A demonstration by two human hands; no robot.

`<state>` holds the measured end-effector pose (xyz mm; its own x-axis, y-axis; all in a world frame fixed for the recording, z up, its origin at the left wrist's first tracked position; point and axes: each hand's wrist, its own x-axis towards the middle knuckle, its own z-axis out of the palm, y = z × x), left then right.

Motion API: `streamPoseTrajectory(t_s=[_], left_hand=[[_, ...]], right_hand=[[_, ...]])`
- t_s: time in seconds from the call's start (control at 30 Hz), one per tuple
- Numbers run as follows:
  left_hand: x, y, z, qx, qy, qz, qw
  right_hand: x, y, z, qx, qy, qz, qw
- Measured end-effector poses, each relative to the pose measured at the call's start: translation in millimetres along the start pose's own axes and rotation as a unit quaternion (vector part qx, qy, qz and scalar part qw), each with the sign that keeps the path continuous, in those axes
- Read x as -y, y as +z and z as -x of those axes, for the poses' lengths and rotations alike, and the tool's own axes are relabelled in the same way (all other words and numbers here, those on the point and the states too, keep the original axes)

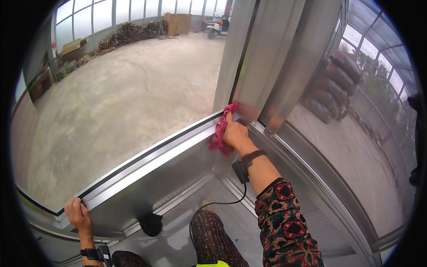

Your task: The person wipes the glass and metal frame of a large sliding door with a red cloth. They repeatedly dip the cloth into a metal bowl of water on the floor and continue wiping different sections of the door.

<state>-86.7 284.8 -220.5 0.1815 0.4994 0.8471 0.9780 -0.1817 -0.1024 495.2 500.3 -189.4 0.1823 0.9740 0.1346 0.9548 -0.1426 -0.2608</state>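
With a finger stretched out, my right hand (235, 132) presses a crumpled dark pink cloth (218, 136) into the corner where the metal window sill meets the upright frame (263, 60). Part of the cloth hangs below the sill, over the panel. At the lower left, my left hand (78, 213) grips the near end of the silvery metal sill (150, 150), its fingers curled over the edge. A large glass pane stands along the sill.
A black object (151, 224) lies at the foot of the metal panel, left of my knees. A cable (220, 203) runs from my right wrist device down to my leg. Beyond the glass are a concrete floor (126, 100), a firewood pile (128, 33) and a parked vehicle (217, 26). Stacked filled sacks (330, 88) appear at right.
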Motion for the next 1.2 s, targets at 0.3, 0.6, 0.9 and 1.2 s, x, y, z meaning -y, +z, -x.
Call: streamPoseTrajectory(t_s=[0.3, 0.6, 0.9, 1.2], left_hand=[[4, -1, 2, 0.009, -0.014, 0.012, 1.0], [7, 5, 7, 0.008, 0.001, -0.009, 1.0], [2, 0, 2, 0.0, -0.006, 0.015, 1.0], [-4, -1, -3, -0.007, -0.004, -0.005, 1.0]], right_hand=[[-2, -7, 9, 0.007, 0.029, -0.007, 1.0], [-16, 1, 2, -0.027, -0.026, 0.089, 0.995], [-11, 3, 4, 0.007, -0.012, 0.15, 0.989], [11, 8, 12, 0.021, 0.035, 0.032, 0.999]])
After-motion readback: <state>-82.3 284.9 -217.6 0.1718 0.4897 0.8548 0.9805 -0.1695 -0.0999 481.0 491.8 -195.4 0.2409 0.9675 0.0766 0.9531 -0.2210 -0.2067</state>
